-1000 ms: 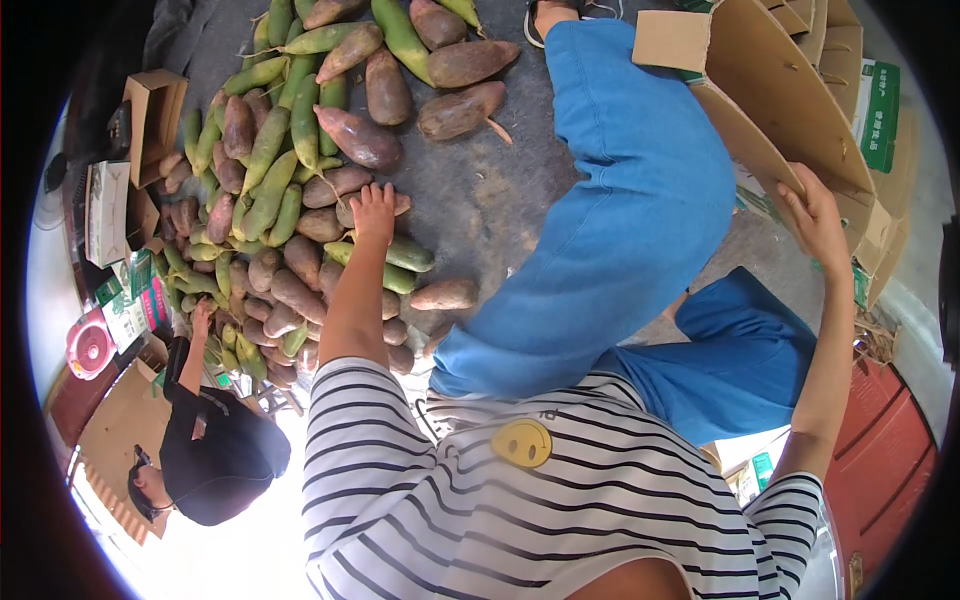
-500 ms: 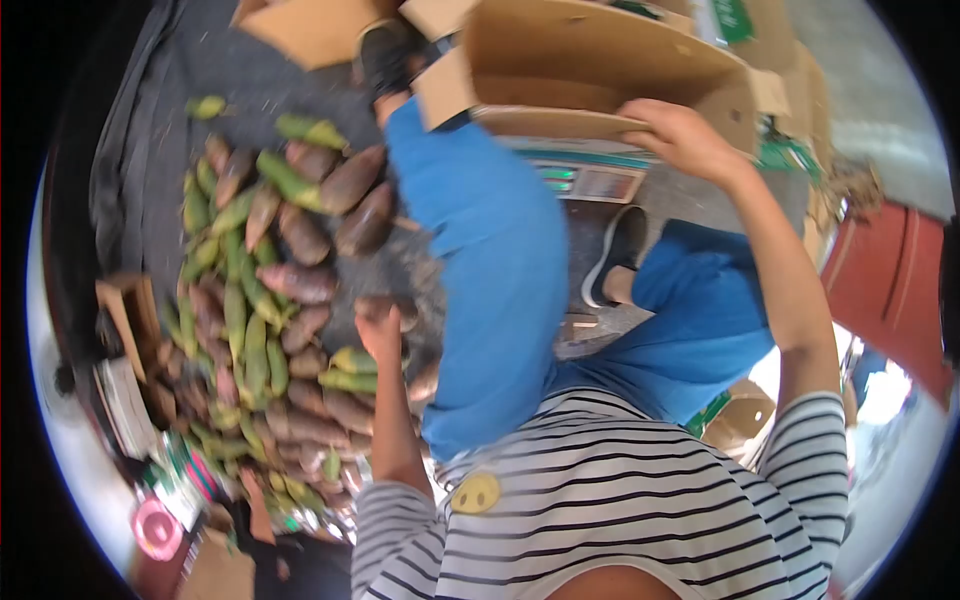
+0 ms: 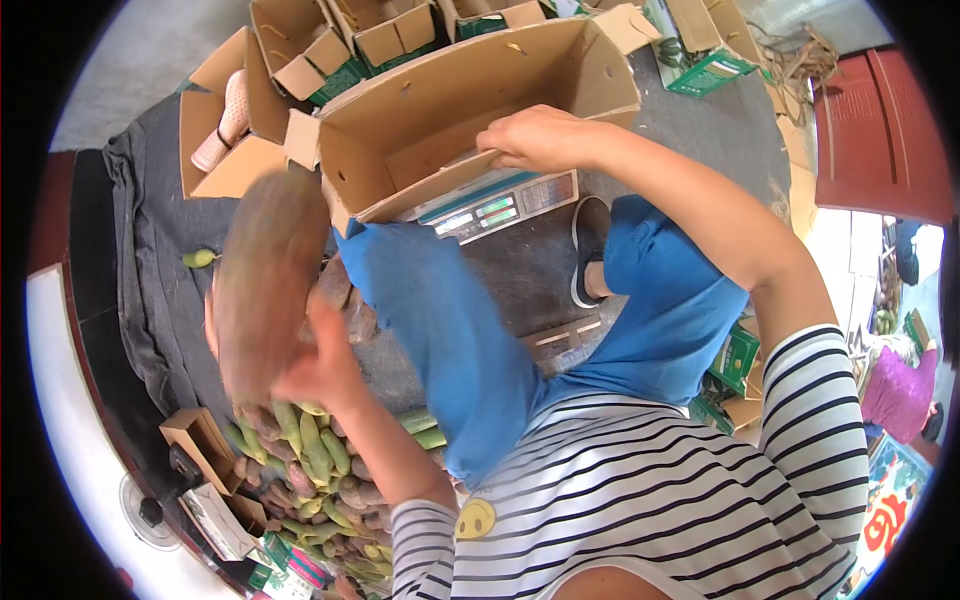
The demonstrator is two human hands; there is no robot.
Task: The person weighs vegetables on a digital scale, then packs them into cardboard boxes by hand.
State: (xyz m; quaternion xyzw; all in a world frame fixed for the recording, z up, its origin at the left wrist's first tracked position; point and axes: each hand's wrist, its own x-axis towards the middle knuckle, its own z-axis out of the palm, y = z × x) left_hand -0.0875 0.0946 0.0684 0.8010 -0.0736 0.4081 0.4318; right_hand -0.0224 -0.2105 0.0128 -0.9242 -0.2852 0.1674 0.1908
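Note:
Raised at the left, my left hand (image 3: 325, 360) is closed around a large, brown, elongated vegetable (image 3: 270, 280). Both are blurred by motion, and some fingers are hidden behind it. My right hand (image 3: 535, 138) grips the near wall of a long open cardboard box (image 3: 365, 128). That box rests on a digital scale (image 3: 500, 210) with a lit display, just beyond my knees. A pile of green and brown elongated vegetables (image 3: 315, 450) lies on the floor below my left hand.
Several open cartons (image 3: 395, 35) stand in a row behind the box. Another carton (image 3: 262, 150) at the left holds a pinkish shoe-like item (image 3: 228, 125). A lone green vegetable (image 3: 200, 258) lies on the dark floor sheet (image 3: 150, 225). Far right is a person in purple (image 3: 900, 390).
My left hand has risen from the pile with a large brown vegetable in it. My right hand stays on the box wall. The view has shifted, showing more cartons.

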